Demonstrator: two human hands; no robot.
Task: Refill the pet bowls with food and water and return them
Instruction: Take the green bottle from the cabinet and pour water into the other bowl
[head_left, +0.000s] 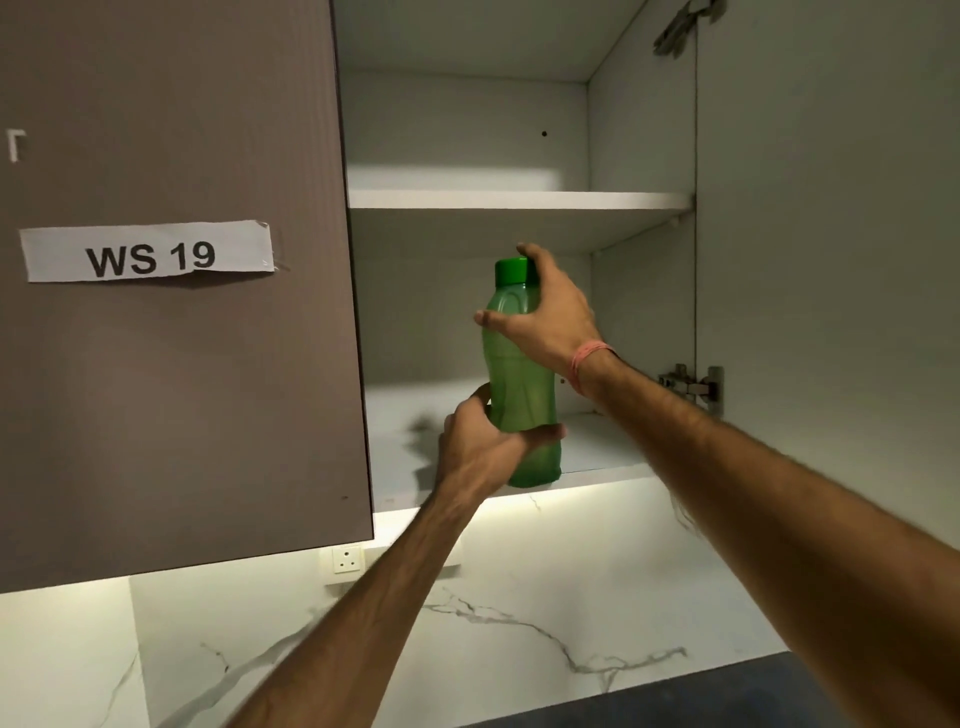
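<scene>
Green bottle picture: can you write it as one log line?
place: open wall cabinet, lower shelf | left hand: holds green bottle low | right hand: holds it near cap | bottle upright | bowls: not in view

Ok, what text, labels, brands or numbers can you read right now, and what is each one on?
"WS 19": black print on a white paper strip taped to the closed brown cupboard door.
Green bottle, held by the left hand and right hand: no readable label or brand.
Wall socket below the cupboard: no legible marking.
Small white mark at the door's left edge: not readable as text.
</scene>
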